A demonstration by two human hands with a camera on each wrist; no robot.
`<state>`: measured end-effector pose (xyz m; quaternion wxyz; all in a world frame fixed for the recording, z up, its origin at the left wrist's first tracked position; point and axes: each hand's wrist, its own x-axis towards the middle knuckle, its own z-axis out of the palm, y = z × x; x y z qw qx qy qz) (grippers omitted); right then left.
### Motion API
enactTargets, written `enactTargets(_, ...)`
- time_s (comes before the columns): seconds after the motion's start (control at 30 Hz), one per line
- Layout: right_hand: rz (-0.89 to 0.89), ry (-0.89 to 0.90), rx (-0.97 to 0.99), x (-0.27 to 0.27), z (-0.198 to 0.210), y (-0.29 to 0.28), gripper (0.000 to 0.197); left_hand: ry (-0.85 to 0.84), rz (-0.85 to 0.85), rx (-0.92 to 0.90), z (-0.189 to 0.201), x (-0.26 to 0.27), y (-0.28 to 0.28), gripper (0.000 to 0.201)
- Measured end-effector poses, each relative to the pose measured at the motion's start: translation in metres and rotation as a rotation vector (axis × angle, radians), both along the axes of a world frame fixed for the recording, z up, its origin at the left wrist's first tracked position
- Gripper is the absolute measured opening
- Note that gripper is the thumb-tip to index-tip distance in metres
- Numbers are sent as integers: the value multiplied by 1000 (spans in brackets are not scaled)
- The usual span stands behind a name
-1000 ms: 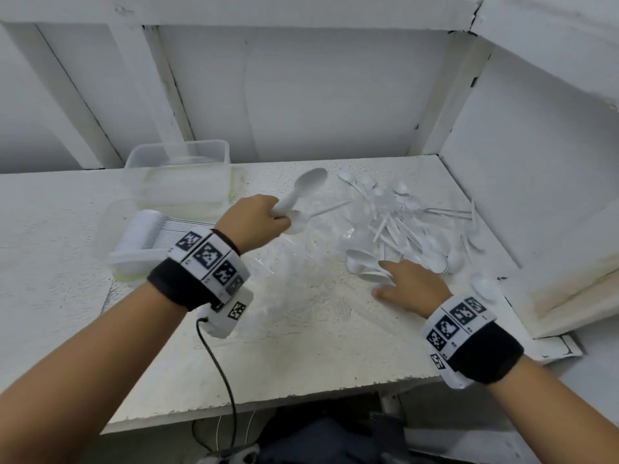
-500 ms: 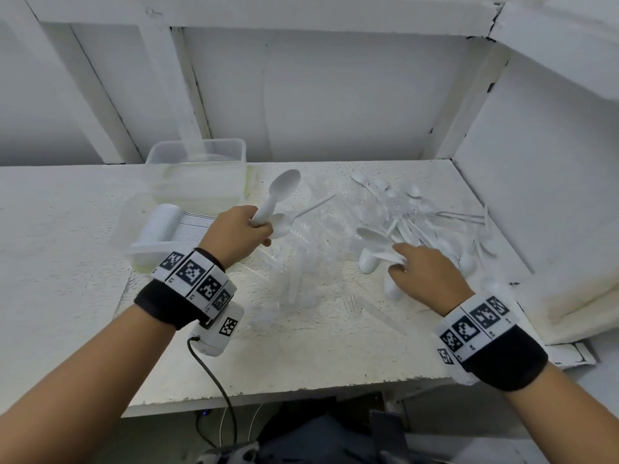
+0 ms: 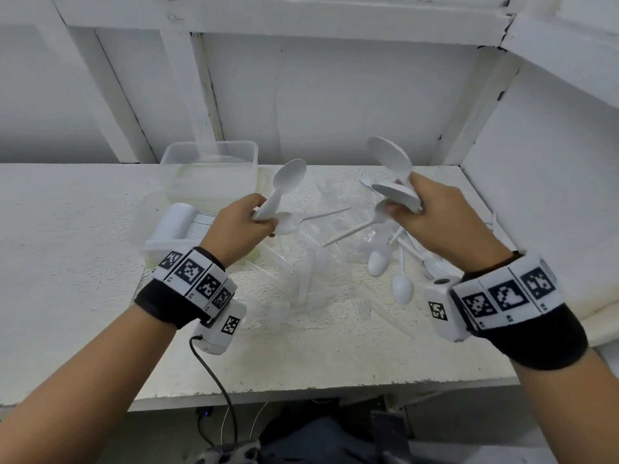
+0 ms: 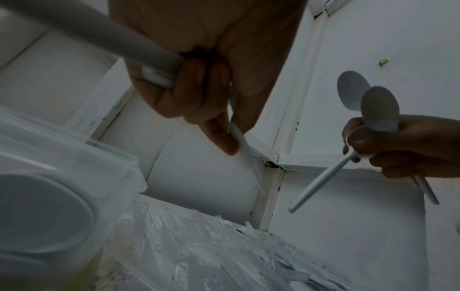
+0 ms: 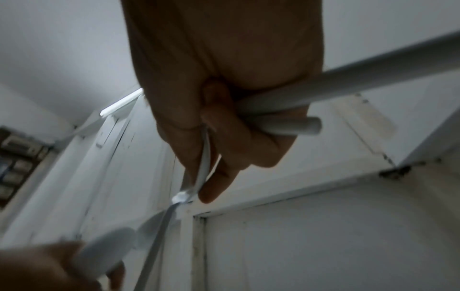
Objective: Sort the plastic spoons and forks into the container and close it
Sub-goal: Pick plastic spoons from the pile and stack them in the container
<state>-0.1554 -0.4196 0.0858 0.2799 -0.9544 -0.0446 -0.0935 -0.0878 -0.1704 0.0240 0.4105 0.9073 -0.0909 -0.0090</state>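
My left hand (image 3: 259,222) hovers over the table and grips two white plastic spoons (image 3: 289,177), one bowl up and one lying sideways. My right hand (image 3: 403,209) is raised at the right and grips a few white spoons (image 3: 390,155) with their bowls up and a handle (image 3: 351,231) slanting down-left. In the left wrist view my fingers (image 4: 219,137) curl round a spoon handle (image 4: 139,45). The right wrist view shows handles (image 5: 348,78) clamped in my fist. An open clear container (image 3: 174,229) by my left wrist holds a stacked row of white spoons. Loose white spoons (image 3: 378,262) lie under my right hand.
A second clear tub (image 3: 209,162) stands at the back against the wall. A heap of clear plastic forks (image 3: 308,262) covers the middle of the white table (image 3: 83,262). White walls close in the back and right. A cable (image 3: 214,380) hangs from my left wrist.
My right hand has risen from the pile on the table with a few white spoons in its grip. My left hand keeps hold of its spoons and has barely moved.
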Motion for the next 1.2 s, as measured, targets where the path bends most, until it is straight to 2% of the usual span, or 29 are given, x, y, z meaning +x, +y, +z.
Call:
enactTargets(0.13,171,140,28,13,4,25,17,-38,-19,55,2,-1,0,12)
enactTargets(0.2,218,144,8,21,-3,38,16,-40,-50,44,2,-3,1,12)
enactTargets(0.43,300,140,72,35,-29,67,15,3,-150,-157,0,-10,1,17)
enactTargets(0.57,269,236,111,34,-40,76,33,65,-181,-296,5,-14,1,10)
enactTargets(0.77,244,233,209,33,-45,82,8,164,-143,-412,7,-18,1,12)
enactTargets(0.83,226,222,237,33,-46,81,6,224,-110,-505,8,-18,2,22)
enactTargets(0.93,185,185,247,33,-43,75,10,335,-36,-632,5,-16,5,57)
enactTargets(0.97,178,171,266,32,-41,74,9,360,-13,-650,3,-15,5,61)
enactTargets(1.03,169,154,328,30,-35,71,12,357,29,-609,-1,-16,6,53)
enactTargets(1.13,145,172,476,28,-27,69,19,284,47,-449,-8,-18,4,23)
enactTargets(1.2,112,186,558,28,-25,71,16,214,44,-386,-13,-19,2,11)
